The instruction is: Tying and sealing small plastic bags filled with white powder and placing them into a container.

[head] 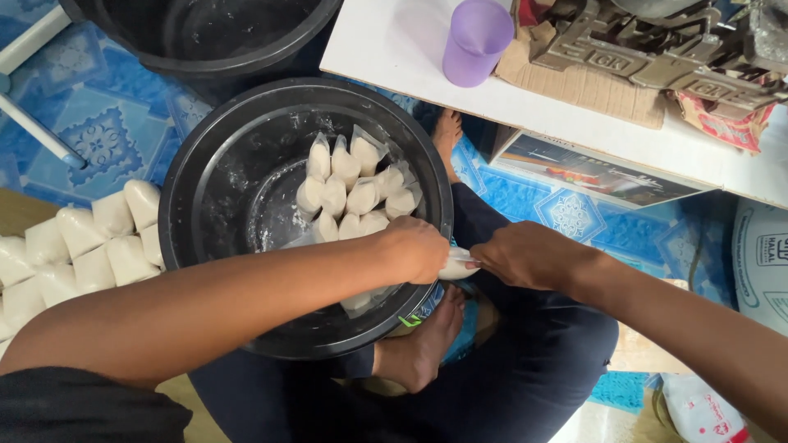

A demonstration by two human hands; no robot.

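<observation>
**While both hands pinch one bag**

Fingers of the left hand (pixel 417 248) and right hand (pixel 519 254) grasp a small white bag (pixel 456 265) at the black tub's (pixel 193 176) near rim. Pulled unevenly, it could tear, spilling powder onto the blue mat (pixel 574 215).

A translucent purple plastic cup (pixel 477 41) stands on the white tabletop (pixel 394 49), beside a flattened piece of brown cardboard (pixel 591 89) that carries grey metal parts (pixel 657 49). Under the tabletop's edge lies a flat printed box (pixel 591 168). A second, empty black plastic tub (pixel 209 33) sits at the top, on the blue patterned floor mat (pixel 98 107).
</observation>
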